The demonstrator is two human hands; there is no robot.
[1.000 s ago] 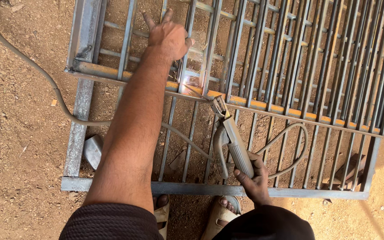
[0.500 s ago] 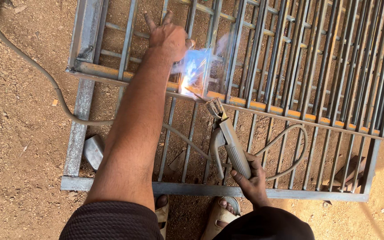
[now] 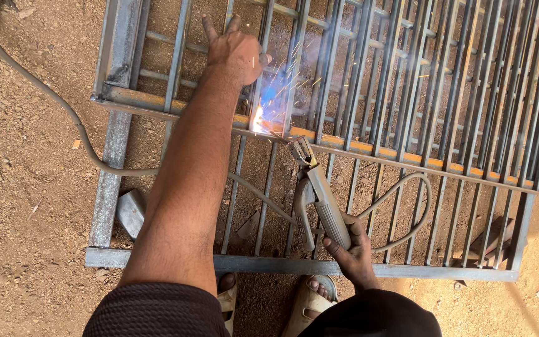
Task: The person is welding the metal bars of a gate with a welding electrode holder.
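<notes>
Head view showed a grey steel grille [image 3: 407, 93] lying flat on the dirt ground [image 3: 26, 187], filling the upper and right of the frame. The left hand [image 3: 235, 53] pressed open-fingered on its bars, upper centre. The right hand [image 3: 354, 253], lower centre, was closed around a welding electrode holder [image 3: 325, 209], its tip sparking [image 3: 260, 118] at an orange crossbar [image 3: 369, 148]. A cable [image 3: 51, 100] trailed at left.

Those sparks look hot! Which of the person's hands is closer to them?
Left. The left hand presses on the metal grille right beside the sparks; the right hand grips the welding holder farther back.
</notes>
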